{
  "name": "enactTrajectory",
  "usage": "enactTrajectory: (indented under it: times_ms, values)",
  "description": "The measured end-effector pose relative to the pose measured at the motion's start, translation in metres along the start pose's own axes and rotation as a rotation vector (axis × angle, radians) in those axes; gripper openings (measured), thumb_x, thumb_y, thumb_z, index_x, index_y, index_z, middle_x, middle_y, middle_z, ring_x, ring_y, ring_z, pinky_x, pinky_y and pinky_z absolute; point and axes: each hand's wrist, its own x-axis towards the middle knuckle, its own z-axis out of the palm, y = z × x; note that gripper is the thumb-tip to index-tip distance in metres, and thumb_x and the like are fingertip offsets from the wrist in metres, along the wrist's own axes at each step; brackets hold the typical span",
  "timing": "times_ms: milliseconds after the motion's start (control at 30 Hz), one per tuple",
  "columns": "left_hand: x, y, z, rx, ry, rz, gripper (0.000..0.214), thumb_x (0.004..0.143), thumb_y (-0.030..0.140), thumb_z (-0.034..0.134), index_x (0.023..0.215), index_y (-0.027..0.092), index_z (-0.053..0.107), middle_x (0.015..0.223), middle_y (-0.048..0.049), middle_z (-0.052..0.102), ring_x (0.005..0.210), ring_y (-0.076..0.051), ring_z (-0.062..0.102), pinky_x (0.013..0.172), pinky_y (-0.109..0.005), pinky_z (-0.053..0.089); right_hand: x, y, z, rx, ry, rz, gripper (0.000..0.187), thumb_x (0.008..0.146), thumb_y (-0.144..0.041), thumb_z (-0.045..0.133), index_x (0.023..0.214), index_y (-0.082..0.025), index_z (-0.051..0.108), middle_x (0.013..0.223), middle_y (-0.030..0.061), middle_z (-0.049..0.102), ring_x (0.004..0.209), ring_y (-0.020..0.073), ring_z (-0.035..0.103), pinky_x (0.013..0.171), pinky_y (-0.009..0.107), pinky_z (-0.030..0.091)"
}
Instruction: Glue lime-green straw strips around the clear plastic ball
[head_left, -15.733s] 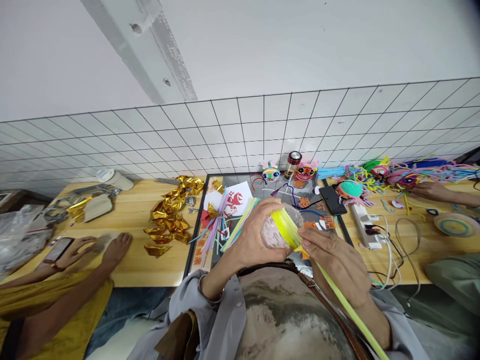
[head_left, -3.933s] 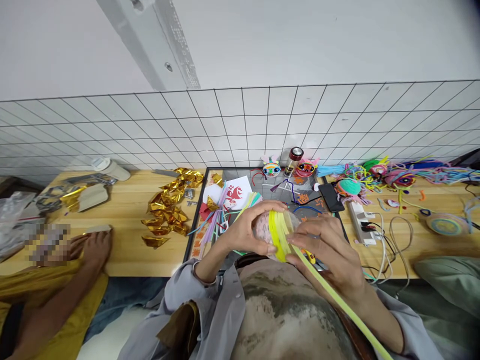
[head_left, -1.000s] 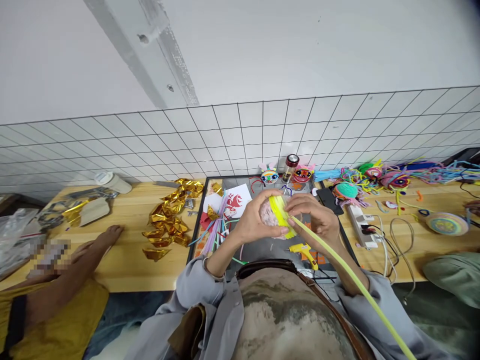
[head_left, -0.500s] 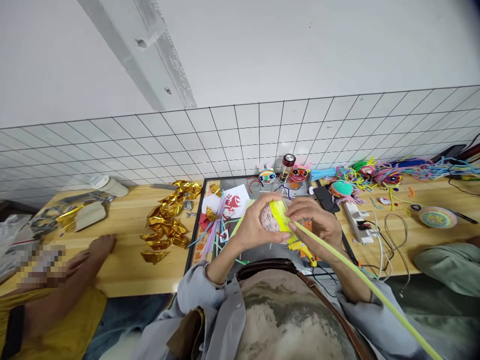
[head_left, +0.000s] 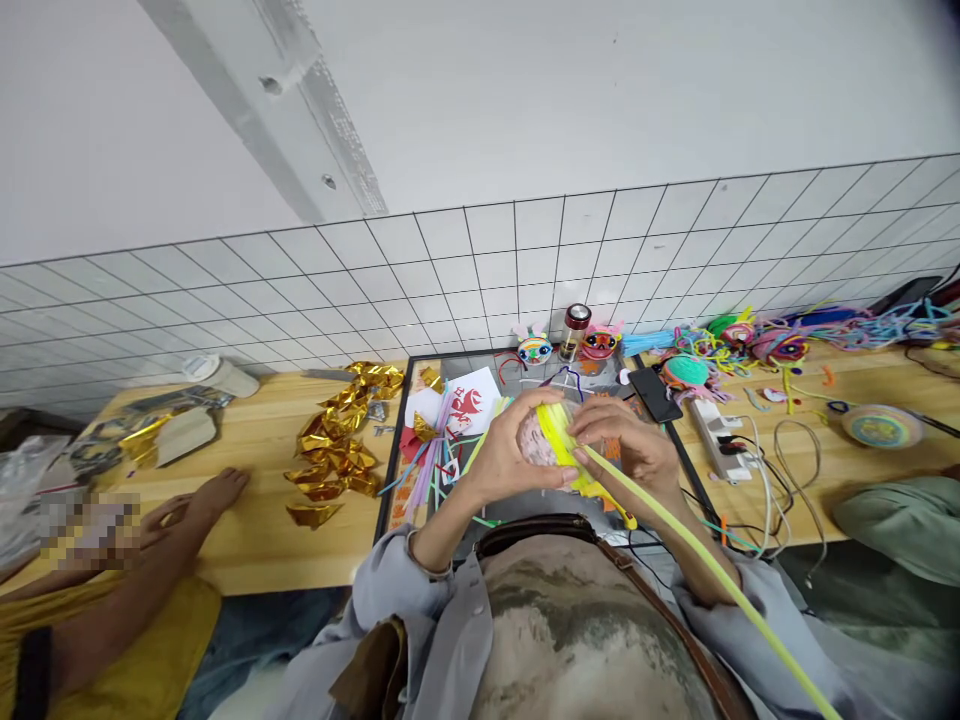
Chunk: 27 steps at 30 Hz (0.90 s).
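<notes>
My left hand [head_left: 496, 458] is wrapped round a pinkish speckled ball [head_left: 533, 442]. Bright yellow pipe cleaner [head_left: 555, 430] lies in bands across the ball's right side. Against that side, my right hand [head_left: 636, 445] pinches a long pale-yellow pipe cleaner [head_left: 712, 556], whose length trails over my right forearm to the lower right. Just below the hands lies a yellow glue gun [head_left: 621, 508], partly covered by them. The ball's underside is hidden by my palm and fingers.
Left of the dark-framed mat stand folded gold foil pieces [head_left: 330, 455]; pipe cleaners [head_left: 452, 425] lie on it. Behind are two finished critters [head_left: 533, 349] and a flask [head_left: 575, 330]. A power strip [head_left: 718, 440] with cables sits right. A co-worker's hand [head_left: 221, 492] rests left.
Both my hands stay round the ball with only slight finger shifts. The trailing pipe cleaner's loose end has swung a little left. The co-worker's hand at left has moved slightly right.
</notes>
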Motion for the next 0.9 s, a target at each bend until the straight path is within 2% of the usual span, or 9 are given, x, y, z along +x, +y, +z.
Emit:
enactTrajectory:
  times_ms: [200,367,700,900]
  values:
    - [0.000,-0.002,0.000,0.010,-0.009,0.038,0.074,0.060,0.042,0.091,0.124,0.022,0.059,0.136,-0.0128,0.064,0.130,-0.033,0.061,0.115,-0.050,0.045,-0.003,-0.001,0.000,-0.007,-0.021,0.013,0.015,0.085,-0.011,0.071,0.092,-0.023,0.069,0.087,0.0045,0.075,0.088,0.0210,0.071,0.085,0.040,0.058]
    - [-0.001,-0.001,0.000,0.026,-0.026,-0.010,0.075,0.059,0.043,0.091,0.124,0.022,0.060,0.137,-0.0128,0.064,0.131,-0.034,0.060,0.116,-0.050,0.044,-0.006,0.000,0.001,-0.005,-0.007,0.021,0.013,0.086,-0.012,0.071,0.091,-0.024,0.069,0.085,0.0049,0.075,0.086,0.0222,0.071,0.081,0.041,0.058]
    - [-0.003,-0.005,0.001,0.008,-0.038,-0.019,0.075,0.060,0.045,0.091,0.125,0.023,0.059,0.139,-0.0127,0.062,0.133,-0.034,0.058,0.117,-0.051,0.043,-0.010,0.005,0.003,0.005,-0.001,0.043,0.013,0.085,-0.012,0.071,0.091,-0.024,0.070,0.086,0.0047,0.076,0.086,0.0221,0.072,0.083,0.041,0.058]
    - [-0.006,-0.005,0.001,-0.007,-0.033,-0.089,0.084,0.060,0.047,0.090,0.132,0.023,0.054,0.131,-0.0113,0.066,0.127,-0.034,0.061,0.113,-0.051,0.046,-0.010,0.005,0.002,0.008,-0.004,0.042,0.017,0.084,-0.010,0.072,0.092,-0.024,0.069,0.088,0.0043,0.076,0.087,0.0209,0.072,0.085,0.039,0.058]
